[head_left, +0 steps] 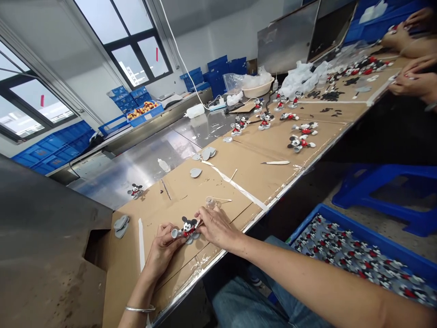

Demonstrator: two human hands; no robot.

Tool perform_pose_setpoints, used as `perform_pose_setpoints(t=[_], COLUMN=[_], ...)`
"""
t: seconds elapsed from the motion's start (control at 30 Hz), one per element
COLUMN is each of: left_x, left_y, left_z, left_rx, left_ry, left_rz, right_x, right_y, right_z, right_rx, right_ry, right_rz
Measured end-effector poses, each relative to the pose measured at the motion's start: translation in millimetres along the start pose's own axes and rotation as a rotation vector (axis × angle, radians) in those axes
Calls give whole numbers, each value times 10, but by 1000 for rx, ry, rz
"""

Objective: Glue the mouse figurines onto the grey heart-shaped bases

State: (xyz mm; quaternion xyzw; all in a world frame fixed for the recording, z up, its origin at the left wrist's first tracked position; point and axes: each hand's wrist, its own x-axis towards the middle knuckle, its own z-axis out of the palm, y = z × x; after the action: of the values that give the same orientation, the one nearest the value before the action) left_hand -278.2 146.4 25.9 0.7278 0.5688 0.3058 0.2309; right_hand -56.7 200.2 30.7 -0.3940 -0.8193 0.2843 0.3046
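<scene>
A small mouse figurine [189, 228] with black ears and a red body stands on a grey base on the cardboard-covered bench. My left hand [163, 248] is closed on its left side, by a grey cup-shaped part [175, 233]. On the other side, my right hand [215, 228] pinches at the figurine; a thin white piece shows at the fingertips, and I cannot tell whether it is part of the figurine. Just beyond the right hand are a small clear bottle [210, 202] and a cotton swab [223, 199].
Grey heart-shaped bases [195, 172] lie farther up the bench, along with a white-handled knife [276, 162] and several figurines [264, 121]. A blue crate [362, 255] of figurines sits below at right. Another person's hands [414, 77] work at the far right.
</scene>
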Motion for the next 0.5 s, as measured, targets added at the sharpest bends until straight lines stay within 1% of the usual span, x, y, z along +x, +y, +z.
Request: perform_pose_setpoints(t=[0.27,0.5], left_x=[-12,-55], left_y=[-27,-21], left_z=[17,-11], left_rx=[-19,-1], left_ry=[-20,-12], left_rz=[-43,-75], right_x=[-17,-19], right_y=[-25,6], right_z=[-24,25], right_rx=[-11,-36], right_ry=[-15,0], right_rz=[-10,-15])
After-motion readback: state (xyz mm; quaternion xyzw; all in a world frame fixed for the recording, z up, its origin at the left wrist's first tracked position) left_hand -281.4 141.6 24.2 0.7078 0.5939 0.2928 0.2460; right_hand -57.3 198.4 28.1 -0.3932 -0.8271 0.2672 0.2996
